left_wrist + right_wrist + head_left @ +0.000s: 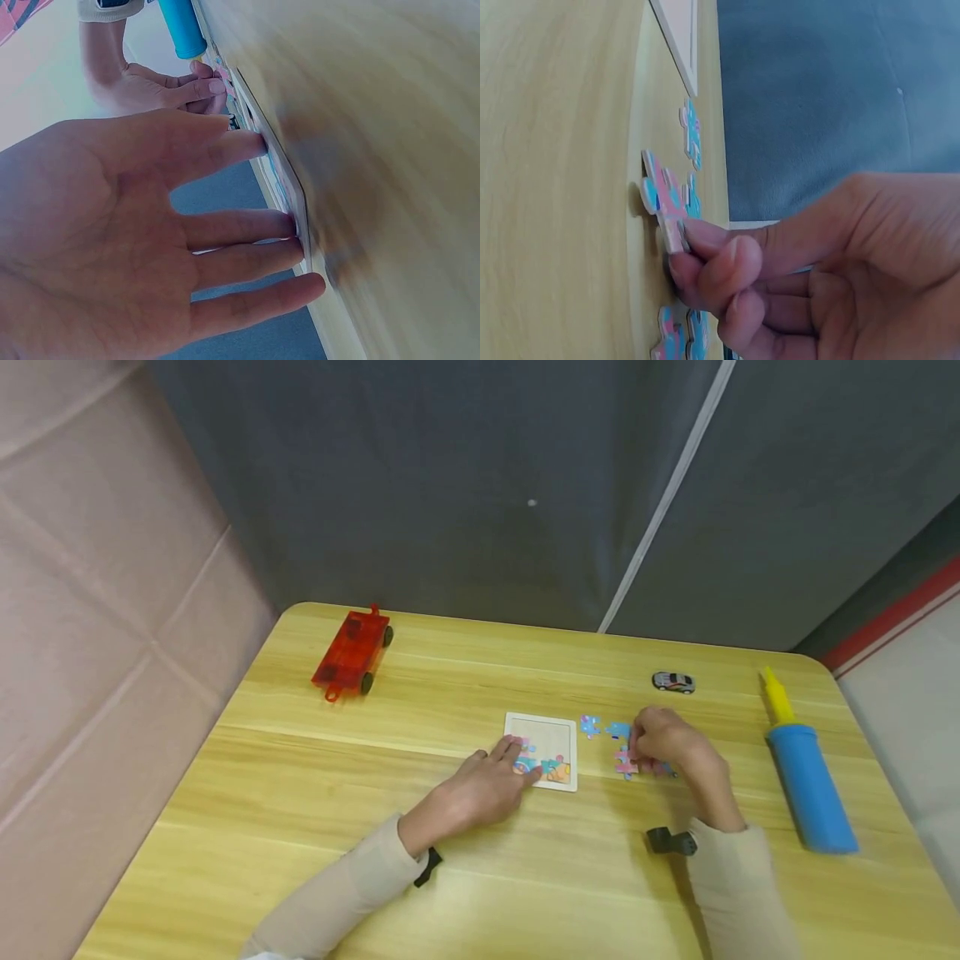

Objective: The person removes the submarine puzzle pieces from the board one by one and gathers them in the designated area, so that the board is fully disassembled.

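Note:
A square puzzle tray (542, 722) with a pale rim lies mid-table, several joined pieces along its lower part. My left hand (486, 783) rests its straight, spread fingers on the tray's left and lower side. In the left wrist view those fingertips (281, 225) meet the tray's edge. My right hand (667, 743), to the right of the tray, pinches a pink and blue puzzle piece (662, 196) between thumb and fingers, one side of it tipped up. Loose puzzle pieces (590, 725) lie between the tray and this hand; others (676, 335) are partly hidden beneath it.
A small toy car (673, 682) stands behind my right hand. On the right lies a blue hand pump (813, 789) with a yellow nozzle. A red toy wagon base (351, 652) with dark wheels sits at the back left. A dark curtain (450, 485) hangs behind the table.

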Available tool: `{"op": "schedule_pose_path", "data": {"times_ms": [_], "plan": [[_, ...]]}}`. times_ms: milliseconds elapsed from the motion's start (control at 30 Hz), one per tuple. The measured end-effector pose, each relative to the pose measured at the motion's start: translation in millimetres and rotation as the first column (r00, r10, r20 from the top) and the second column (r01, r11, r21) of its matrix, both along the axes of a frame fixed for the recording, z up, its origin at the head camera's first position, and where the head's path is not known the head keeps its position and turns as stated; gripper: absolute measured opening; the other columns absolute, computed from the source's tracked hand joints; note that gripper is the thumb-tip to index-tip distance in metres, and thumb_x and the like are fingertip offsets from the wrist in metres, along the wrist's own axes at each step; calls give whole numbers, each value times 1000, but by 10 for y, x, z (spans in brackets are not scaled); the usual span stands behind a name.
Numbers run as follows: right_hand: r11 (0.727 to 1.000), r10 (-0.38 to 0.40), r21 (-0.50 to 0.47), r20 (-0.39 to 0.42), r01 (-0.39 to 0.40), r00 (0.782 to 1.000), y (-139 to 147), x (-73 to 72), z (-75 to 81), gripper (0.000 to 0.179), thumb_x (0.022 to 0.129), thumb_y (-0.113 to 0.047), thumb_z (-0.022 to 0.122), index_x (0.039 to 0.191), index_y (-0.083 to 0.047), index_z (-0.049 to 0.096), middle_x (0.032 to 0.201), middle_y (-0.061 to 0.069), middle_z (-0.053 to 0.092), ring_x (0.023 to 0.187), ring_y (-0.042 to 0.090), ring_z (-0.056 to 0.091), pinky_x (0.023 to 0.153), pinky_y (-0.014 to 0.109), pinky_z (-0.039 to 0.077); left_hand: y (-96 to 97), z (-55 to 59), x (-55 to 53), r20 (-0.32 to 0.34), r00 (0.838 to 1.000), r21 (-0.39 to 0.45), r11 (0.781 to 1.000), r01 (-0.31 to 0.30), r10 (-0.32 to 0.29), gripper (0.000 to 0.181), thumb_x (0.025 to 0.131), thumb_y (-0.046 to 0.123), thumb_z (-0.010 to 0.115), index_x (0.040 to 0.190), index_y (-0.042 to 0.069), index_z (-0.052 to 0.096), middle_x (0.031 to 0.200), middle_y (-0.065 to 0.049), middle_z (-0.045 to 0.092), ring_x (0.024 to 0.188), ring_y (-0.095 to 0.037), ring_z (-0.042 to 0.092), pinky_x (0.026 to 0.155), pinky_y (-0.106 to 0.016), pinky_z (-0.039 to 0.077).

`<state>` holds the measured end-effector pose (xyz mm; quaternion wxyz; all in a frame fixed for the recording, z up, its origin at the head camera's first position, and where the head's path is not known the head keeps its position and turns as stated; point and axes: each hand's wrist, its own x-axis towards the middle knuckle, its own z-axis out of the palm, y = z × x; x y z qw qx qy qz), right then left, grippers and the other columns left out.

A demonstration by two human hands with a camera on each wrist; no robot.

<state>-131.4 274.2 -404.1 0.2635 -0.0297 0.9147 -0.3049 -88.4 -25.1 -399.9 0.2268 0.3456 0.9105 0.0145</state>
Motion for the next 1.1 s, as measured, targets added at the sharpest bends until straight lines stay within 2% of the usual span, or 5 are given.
{"op": "schedule_pose_path", "data": {"times_ms": [200, 367, 633, 867, 1100], "plan": [[997, 7, 82, -40, -4, 999, -21, -24, -120, 34, 95, 12, 52, 67, -4, 66, 57, 6, 62, 48, 12, 51, 49, 24, 43, -12, -1, -13, -25, 1000, 3, 1000, 17, -17, 49, 118, 20, 46, 166, 26, 51, 178, -22, 31, 167, -37, 30, 124, -56, 47], [982, 27, 189, -70, -14, 997, -91, -24, -77, 36, 94, 11, 49, 64, -7, 60, 59, 5, 56, 53, 13, 44, 51, 24, 37, -21, 5, -16, -18, 1000, 18, 1000, 3, -3, 49, 118, 20, 47, 166, 26, 52, 178, -22, 30, 167, -37, 31, 124, -57, 46], [986, 103, 154, -236, -67, 966, -480, 41, 143, 13, 103, 2, 66, 91, 4, 69, 79, 10, 62, 69, 18, 51, 62, 30, 44, -15, 17, -7, -14, 1000, 33, 999, -11, 11, 49, 118, 22, 47, 166, 31, 52, 178, -25, 30, 165, -39, 34, 125, -57, 46], [972, 234, 52, -339, -230, 911, -965, -49, 2, 17, 107, 3, 63, 116, 6, 77, 102, 14, 75, 81, 21, 65, 77, 36, 59, -6, 68, 29, -67, 998, -76, 997, -12, 7, 48, 119, 29, 47, 165, 19, 53, 172, -29, 39, 160, -42, 42, 121, -55, 50], [961, 271, 41, -304, -272, 913, -1108, -97, -130, 18, 107, 1, 64, 119, 6, 77, 113, 18, 75, 100, 29, 71, 89, 42, 64, 17, 66, 64, -69, 997, -112, 993, -37, 30, 48, 118, 33, 48, 162, 15, 57, 172, -25, 42, 159, -39, 44, 123, -54, 48]]}}
